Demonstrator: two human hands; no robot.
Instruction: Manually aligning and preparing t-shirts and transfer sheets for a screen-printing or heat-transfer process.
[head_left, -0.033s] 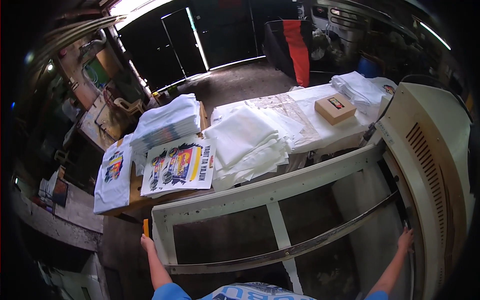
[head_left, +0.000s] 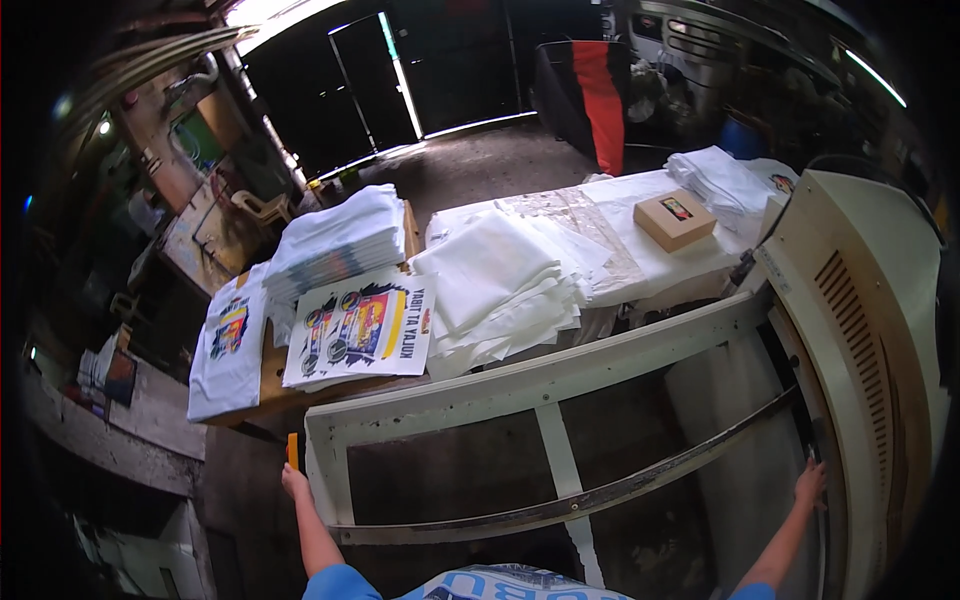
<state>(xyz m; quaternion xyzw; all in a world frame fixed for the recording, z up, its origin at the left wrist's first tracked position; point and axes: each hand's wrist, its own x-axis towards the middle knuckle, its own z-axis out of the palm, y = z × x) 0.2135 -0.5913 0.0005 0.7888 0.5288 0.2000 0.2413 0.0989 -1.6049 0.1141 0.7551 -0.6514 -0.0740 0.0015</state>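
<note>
A large pale metal frame [head_left: 440, 405] stretches across in front of me, with a crossbar and gaps through it. At its left end my left hand [head_left: 294, 482] is closed round the lower part of an upright orange-yellow handle [head_left: 292, 450]. My right hand [head_left: 811, 486] reaches to the dark rail along the frame's right end, fingers bent; a small shiny bit shows above them, and what they grip is hard to make out. Past the frame lie a stack of printed sheets [head_left: 360, 330] with colourful designs and a loose pile of white sheets [head_left: 490, 270].
Folded white shirts [head_left: 345, 235] are stacked at the left, beside a printed shirt [head_left: 228, 340]. A brown cardboard box [head_left: 675, 222] and more white cloth [head_left: 712, 178] occupy the far right of the table. A bulky cream machine housing with slots [head_left: 850, 310] stands close on my right.
The view has shifted very slightly. Both hands keep their places on the frame's ends, and nothing else has visibly moved.
</note>
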